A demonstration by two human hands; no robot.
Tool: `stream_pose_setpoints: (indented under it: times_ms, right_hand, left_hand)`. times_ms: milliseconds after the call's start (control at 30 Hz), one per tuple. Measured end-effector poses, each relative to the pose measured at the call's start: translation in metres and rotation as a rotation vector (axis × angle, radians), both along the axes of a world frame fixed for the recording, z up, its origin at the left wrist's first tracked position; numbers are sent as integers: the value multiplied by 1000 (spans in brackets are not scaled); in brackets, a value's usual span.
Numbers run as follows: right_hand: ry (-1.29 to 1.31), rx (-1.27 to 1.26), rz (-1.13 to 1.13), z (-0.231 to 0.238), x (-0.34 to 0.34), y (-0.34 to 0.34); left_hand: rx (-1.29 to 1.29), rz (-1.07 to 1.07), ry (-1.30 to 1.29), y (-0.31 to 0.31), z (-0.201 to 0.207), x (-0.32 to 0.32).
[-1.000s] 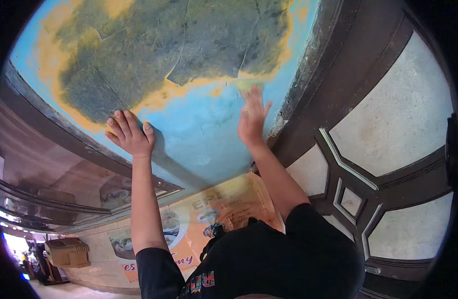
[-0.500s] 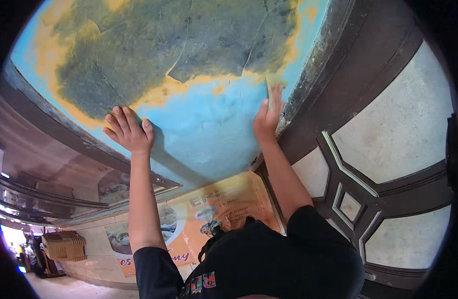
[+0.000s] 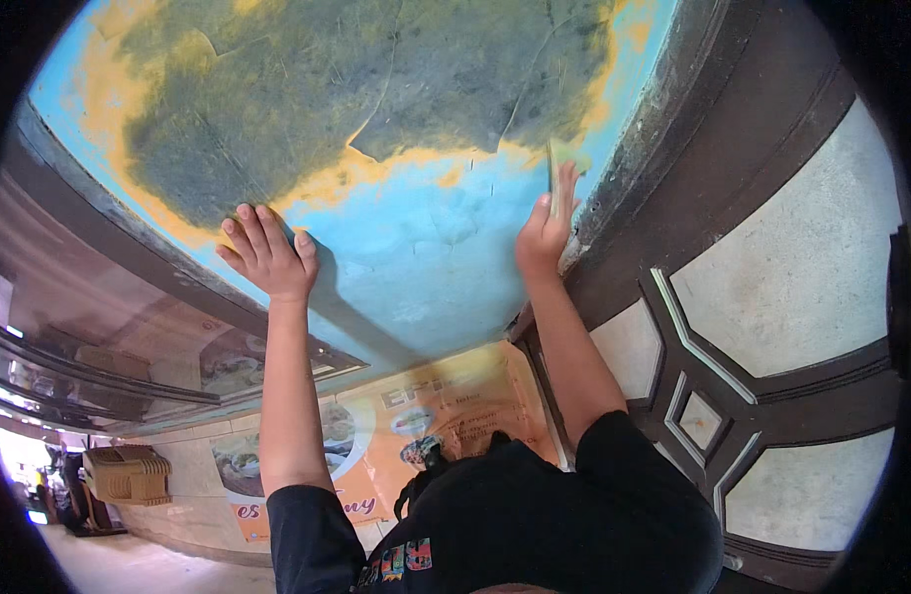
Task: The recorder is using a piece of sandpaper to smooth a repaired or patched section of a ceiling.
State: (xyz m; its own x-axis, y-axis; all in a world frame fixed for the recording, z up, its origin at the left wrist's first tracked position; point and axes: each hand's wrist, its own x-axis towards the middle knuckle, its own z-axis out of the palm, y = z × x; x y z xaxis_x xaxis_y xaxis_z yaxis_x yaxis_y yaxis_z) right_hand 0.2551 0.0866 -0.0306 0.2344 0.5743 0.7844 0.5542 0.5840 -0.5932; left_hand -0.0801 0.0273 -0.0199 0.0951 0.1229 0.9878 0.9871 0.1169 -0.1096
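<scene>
The right hand's (image 3: 547, 234) grip is closed on a thin, flat, yellowish-green piece (image 3: 556, 170), held edge-on just below the right end of the dark patch (image 3: 277, 119); its material is too blurred to tell. The left hand (image 3: 277, 259) grips nothing: its fingers are apart, laid against the patch's lower-left edge. The patch is rough, mottled grey-black and crossed by thin cracks, its ragged outline fringed by a chalky orange-yellow border (image 3: 342, 180). Around and below it spreads a smooth blue wall (image 3: 406, 297). Right of the patch stand a dark, scuffed frame (image 3: 663, 178) and a brown door (image 3: 842, 361) with pale angular panels around 1 small diamond. Well below the patch are an orange banner (image 3: 520, 396) and, farther left, a tan, ribbed crate (image 3: 129, 475), its inside hidden.
</scene>
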Motion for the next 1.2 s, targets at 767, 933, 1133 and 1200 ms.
stream_pose_setpoints:
  times_ms: [767,933,1133,1200]
  right_hand:
    - [-362,13,115,-10,-32,-27]
    - [-149,-56,-85,-13,3,-12]
    - [-205,72,24,23,-34,-18]
    - [-345,31,60,6,-34,-34]
  left_hand:
    - [-33,12,-16,-9,4,-3]
    - [-8,1,14,-6,10,4]
    - [-14,6,-4,-12,8,-1]
    - [-22,10,-9,-11,6,0]
